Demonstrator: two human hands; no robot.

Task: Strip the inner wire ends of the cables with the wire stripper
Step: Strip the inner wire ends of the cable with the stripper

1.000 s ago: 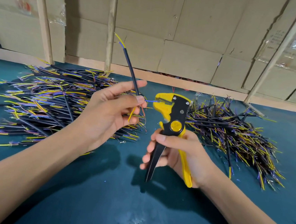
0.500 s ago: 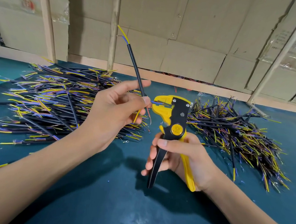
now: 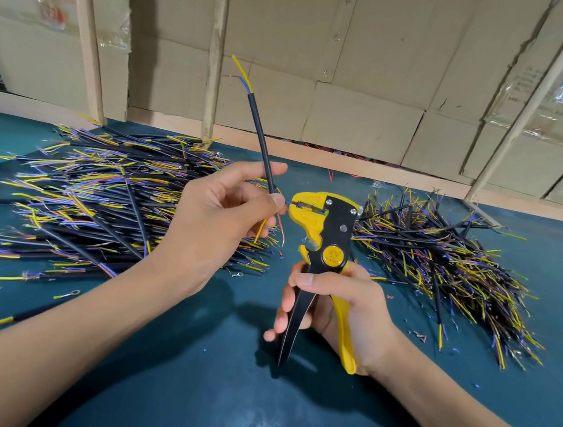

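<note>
While the left hand (image 3: 219, 221) pinches a cable (image 3: 261, 135), the right hand (image 3: 343, 302) grips the wire stripper (image 3: 335, 232) beside it.

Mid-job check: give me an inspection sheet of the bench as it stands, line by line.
Surface: teal table, dotted with small insulation scraps.
Job's things: yellow-and-black wire stripper, upright; held cable, black-sheathed, its blue inner wire at the stripper's head.
Clutter: loose ring terminal on the table near the left forearm.
Grippers: left hand pinches the held cable; right hand grips the stripper's handles.
Cables: left pile behind the left hand; right pile beyond the stripper; whether either is stripped cannot be told.
Surroundings: cardboard wall with wooden battens behind the table.
</note>
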